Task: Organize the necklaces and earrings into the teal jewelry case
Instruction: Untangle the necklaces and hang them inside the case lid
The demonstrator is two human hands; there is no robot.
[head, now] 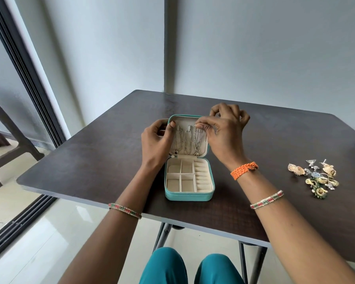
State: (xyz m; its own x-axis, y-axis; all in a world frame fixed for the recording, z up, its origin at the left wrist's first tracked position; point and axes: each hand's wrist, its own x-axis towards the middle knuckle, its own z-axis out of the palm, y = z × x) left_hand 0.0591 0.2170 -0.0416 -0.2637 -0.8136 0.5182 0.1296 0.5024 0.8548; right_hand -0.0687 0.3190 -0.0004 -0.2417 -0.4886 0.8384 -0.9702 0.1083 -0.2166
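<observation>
I see the teal jewelry case [190, 196] open on the table [90, 160] between my hands. My left hand [156, 140] curls around the raised lid's left edge, while my right hand [223, 132] pinches the top of the rightmost necklace [197, 142] hanging inside the lid. The earrings [316, 177] lie heaped well right of my right hand.
</observation>
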